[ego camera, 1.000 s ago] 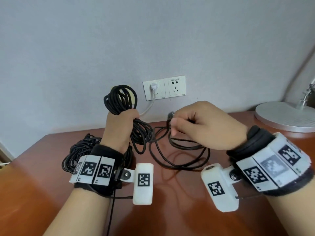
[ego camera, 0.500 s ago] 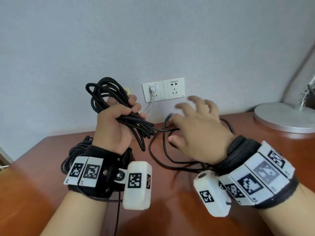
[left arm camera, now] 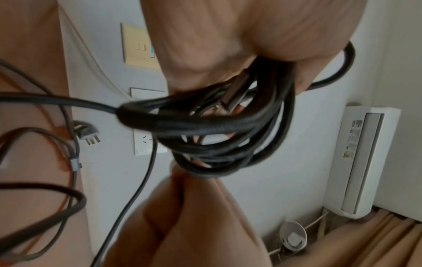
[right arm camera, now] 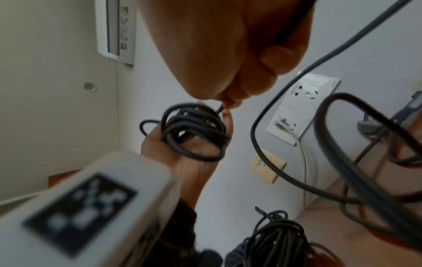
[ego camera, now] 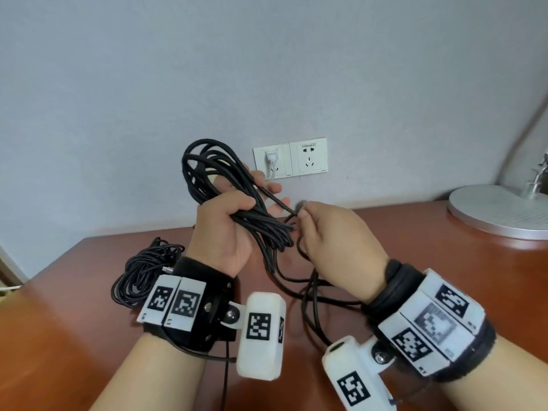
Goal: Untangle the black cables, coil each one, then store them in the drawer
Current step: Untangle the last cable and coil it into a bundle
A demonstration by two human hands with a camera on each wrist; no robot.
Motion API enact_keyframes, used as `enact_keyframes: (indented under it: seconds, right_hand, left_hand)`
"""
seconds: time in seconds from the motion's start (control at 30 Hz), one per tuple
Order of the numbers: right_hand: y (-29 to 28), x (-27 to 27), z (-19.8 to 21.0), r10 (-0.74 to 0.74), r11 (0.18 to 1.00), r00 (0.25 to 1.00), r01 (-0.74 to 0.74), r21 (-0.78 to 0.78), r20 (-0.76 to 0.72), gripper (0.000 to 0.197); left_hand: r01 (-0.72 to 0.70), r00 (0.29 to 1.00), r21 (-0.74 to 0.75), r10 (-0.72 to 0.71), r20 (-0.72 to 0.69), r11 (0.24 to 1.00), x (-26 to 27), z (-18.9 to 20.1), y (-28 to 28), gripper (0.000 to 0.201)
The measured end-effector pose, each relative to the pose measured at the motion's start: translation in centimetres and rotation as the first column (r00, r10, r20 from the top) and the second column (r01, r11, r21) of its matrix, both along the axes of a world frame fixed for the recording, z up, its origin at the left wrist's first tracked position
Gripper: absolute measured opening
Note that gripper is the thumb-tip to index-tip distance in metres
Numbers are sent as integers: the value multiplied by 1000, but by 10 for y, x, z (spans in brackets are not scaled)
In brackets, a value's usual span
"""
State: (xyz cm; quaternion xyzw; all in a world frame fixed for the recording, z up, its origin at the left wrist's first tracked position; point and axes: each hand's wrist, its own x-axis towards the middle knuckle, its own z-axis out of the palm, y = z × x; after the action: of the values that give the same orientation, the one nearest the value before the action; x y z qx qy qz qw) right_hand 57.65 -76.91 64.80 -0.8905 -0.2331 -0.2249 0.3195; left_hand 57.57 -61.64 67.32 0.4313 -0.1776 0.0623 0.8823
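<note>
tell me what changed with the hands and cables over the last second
The right hand opened, reached toward the wall, then came back and pinches the loose cable again beside the left hand. The coil tilted left, still gripped. The second bundle on the desk stayed put.

We see soft, even daylight in the head view, with faint reflections on the glossy table (ego camera: 415,262) and straight lines bowing toward the edges. Both wrist views are dimmer and motion-blurred: the left hand (left arm camera: 228,45) and the marker block (right arm camera: 86,207) sit too close for focus.
</note>
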Motion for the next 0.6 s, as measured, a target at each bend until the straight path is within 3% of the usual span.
enact_keyframes:
  seconds: [0.1,0.2,0.27,0.33,0.43,0.53,0.6]
  right_hand:
    - [5,-3,-8,63,991,991,-76,-113,-115,9]
    - [4,-7,-8,147,977,970,-173,-125,-193,28]
    - [5,-8,-9,170,968,968,-199,-151,-187,21]
    - [4,-6,-12,182,953,957,-228,-197,-228,15]
    - [-9,5,-11,150,909,951,-240,-339,-270,13]
    - [-24,10,5,121,939,977,-170,-299,-174,26]
    - [-27,7,13,121,953,990,-135,-271,-69,29]
  left_hand:
    - [39,999,19,-39,-22,999,-1,-3,-6,35]
    - [92,995,6,-92,-29,996,-1,-3,-6,35]
    - [82,996,-21,-83,-30,996,0,-1,-1,40]
    - [-20,999,-44,19,-36,999,3,3,8,43]
    - [-305,952,-70,301,-63,950,6,12,29,33]
    - [-527,846,29,528,-69,849,5,16,37,37]
    - [-671,731,214,682,27,710,3,14,31,39]
